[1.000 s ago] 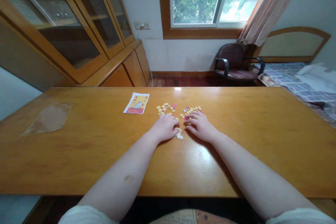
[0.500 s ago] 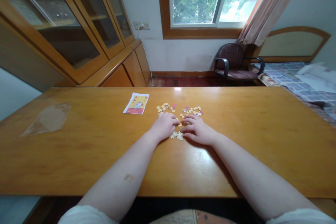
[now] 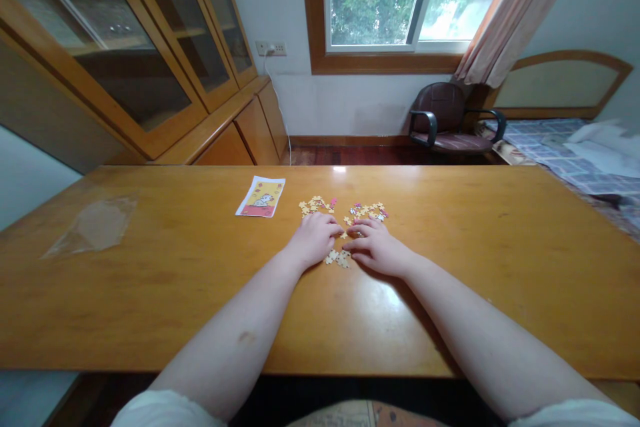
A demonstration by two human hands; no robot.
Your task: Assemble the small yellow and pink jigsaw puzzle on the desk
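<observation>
**Both hands close in over the puzzle pieces at mid-table**

Both bare hands are down on the table (image 3: pixel 450 267), palms low. The left hand (image 3: pixel 315 240) and right hand (image 3: pixel 377 247) angle inward, so their fingertips nearly meet. The left fingers (image 3: pixel 334 227) are loosely curled and close together. The right fingers (image 3: pixel 357 232) are the same, narrow rather than spread. One pale piece sits right where the tips converge, but I cannot tell whether either hand is actually pinching it.

Here is the key spot: a small clump of joined pieces (image 3: pixel 337 258) lies in the gap between the two hands, on the person's side of the fingertips, just beside both thumbs. Its long axis runs left to right, and neither hand is clearly nearer.

Beyond the fingertips, the loose pieces (image 3: pixel 316 204) are scattered in two patches. A picture card (image 3: pixel 261 196) lies off to the left of them, and a clear plastic bag (image 3: pixel 93 227) sits well apart near the table's left end.
</observation>
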